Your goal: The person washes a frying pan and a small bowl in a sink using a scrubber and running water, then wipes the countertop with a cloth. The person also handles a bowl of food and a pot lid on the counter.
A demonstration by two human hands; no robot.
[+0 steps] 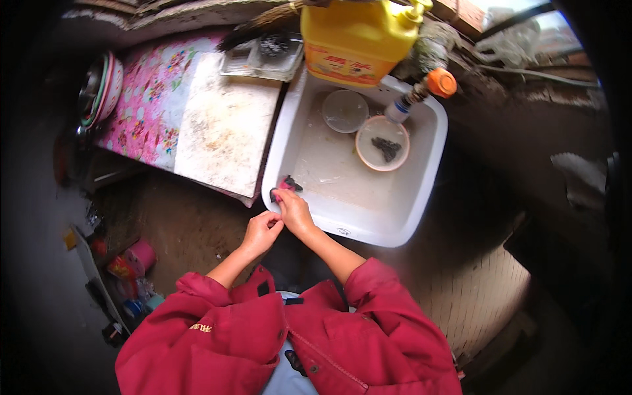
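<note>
At the near left corner of the white sink (353, 232), my right hand (296, 212) has its fingers on a small pink and dark bundle (289, 184), apparently cloth, resting over the rim. My hand covers part of it. My left hand (261, 232) is curled just outside the rim, close to the right wrist, and nothing shows between its fingers. Farther back in the sink, an orange-rimmed bowl (364, 157) holds a dark wet clump (386, 149). Beside that bowl lies a clear round container (345, 111).
A yellow jug (358, 42) stands at the sink's back edge, next to a tap with an orange handle (441, 83). Left of the sink, a stained white board (224, 133) lies on a floral-covered table (148, 106). Stacked basins (106, 89) and a divided tray (261, 58) are there too.
</note>
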